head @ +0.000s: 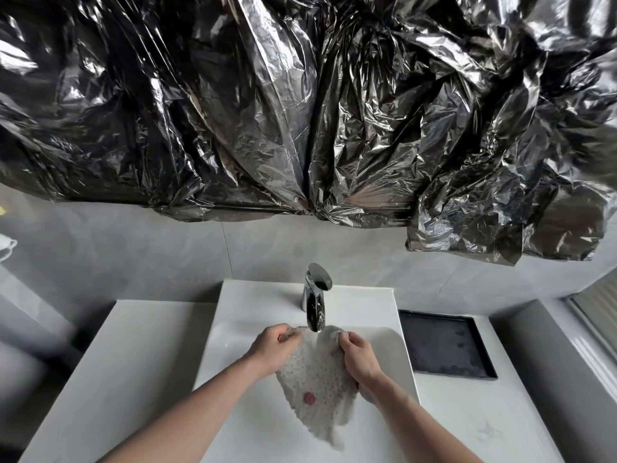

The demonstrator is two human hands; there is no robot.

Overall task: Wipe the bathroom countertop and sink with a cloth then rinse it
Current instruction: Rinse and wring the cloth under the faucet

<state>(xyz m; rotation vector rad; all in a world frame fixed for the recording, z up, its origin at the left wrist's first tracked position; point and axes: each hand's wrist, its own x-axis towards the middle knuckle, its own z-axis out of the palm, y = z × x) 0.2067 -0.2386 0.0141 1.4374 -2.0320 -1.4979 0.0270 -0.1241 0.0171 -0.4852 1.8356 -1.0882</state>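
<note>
A pale, dotted cloth with a small red spot hangs spread over the white sink basin, its top edge just under the spout of the chrome faucet. My left hand grips the cloth's upper left corner. My right hand grips its upper right edge. The cloth's lower tip dangles toward the front of the basin. I cannot tell whether water is running. The white countertop lies on both sides of the sink.
A black rectangular tray sits on the countertop right of the sink. Crumpled black plastic sheeting covers the wall above. A grey tiled backsplash runs behind the faucet. A window frame shows at the far right.
</note>
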